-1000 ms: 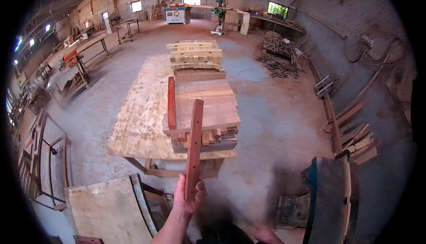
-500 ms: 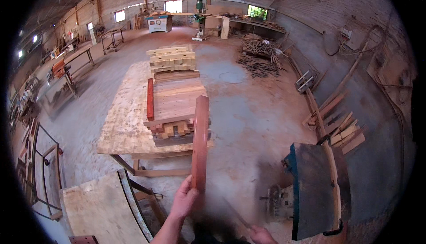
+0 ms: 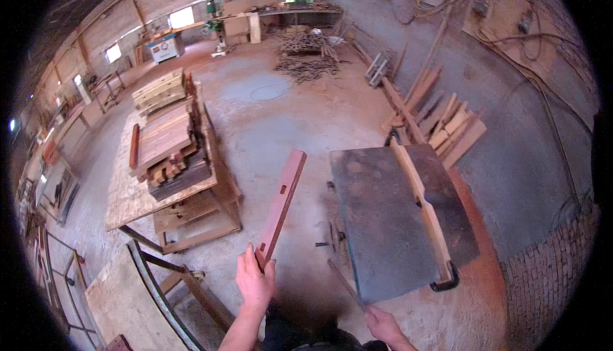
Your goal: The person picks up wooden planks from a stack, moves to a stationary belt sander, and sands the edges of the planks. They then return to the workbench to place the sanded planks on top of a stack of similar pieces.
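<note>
We find the reddish wooden bar point(image 3: 281, 209) at the centre of the frame, running up and to the right from the left hand point(image 3: 255, 282), whose fingers are wrapped around its lower end. Its long axis leans from the lower centre toward the upper middle, with the far end raised and unsupported. Two dark slots show along its upper face, one near the fingers and one farther up.

The right hand point(image 3: 384, 325), low and right of centre, has its fingers curled around the near end of a thin dark strip point(image 3: 345, 281), which points up and to the left, toward the bar yet apart from it.

To the right lies the dark tabletop point(image 3: 377, 217), with a pale wooden strip point(image 3: 431, 228) fixed across it by black clamps. That strip slopes from upper left to lower right, so we see the bar's axis leaning the opposite way. The bar is apart from the tabletop, left of its edge. Of the two hands, the right is nearer to the tabletop, just below its lower corner; we cannot tell whether the thin dark strip touches that corner.
</note>
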{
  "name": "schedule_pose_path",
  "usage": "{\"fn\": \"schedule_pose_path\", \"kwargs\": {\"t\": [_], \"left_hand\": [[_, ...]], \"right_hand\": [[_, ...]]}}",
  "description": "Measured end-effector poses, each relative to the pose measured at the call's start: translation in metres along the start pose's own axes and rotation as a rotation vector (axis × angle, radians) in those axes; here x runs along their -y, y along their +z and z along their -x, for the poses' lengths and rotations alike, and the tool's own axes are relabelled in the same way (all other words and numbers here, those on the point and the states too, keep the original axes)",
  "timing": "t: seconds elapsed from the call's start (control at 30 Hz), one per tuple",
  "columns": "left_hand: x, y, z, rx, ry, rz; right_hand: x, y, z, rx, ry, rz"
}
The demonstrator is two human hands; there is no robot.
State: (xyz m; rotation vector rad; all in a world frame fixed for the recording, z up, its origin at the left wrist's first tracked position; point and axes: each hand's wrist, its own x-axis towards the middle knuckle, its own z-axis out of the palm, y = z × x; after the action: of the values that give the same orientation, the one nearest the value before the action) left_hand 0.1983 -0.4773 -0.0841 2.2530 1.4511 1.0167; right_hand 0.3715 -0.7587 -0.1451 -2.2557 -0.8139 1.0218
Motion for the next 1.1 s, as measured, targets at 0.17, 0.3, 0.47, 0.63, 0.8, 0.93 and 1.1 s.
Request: {"fn": "schedule_pose_path", "kwargs": {"t": [0.17,0.3,0.47,0.63,0.8,0.93,1.1], "left_hand": [[-0.05,0.014,0.017,0.145,0.052,0.018],[-0.072,0.031,0.032,0.195,0.132,0.128],[-0.075,0.068,0.054,0.594,-0.319,0.818],[-0.091,0.073,0.074,0.814,-0.621,1.204],[-0.113,0.074,0.093,0.839,-0.624,1.302],[-0.14,0.085,0.119,0.807,-0.583,1.401],[-0.186,0.091,0.159,0.811,-0.635,1.523]], "right_hand": [[-0.038,-0.024,0.037,-0.12,0.071,-0.109],[-0.069,-0.016,0.066,-0.205,0.158,-0.194],[-0.091,-0.007,0.107,-0.206,0.308,-0.329],[-0.112,-0.011,0.121,-0.225,0.327,-0.263],[-0.122,-0.026,0.133,-0.261,0.317,-0.319],[-0.158,-0.035,0.143,-0.222,0.336,-0.348],[-0.194,-0.079,0.165,-0.232,0.316,-0.285]]}}
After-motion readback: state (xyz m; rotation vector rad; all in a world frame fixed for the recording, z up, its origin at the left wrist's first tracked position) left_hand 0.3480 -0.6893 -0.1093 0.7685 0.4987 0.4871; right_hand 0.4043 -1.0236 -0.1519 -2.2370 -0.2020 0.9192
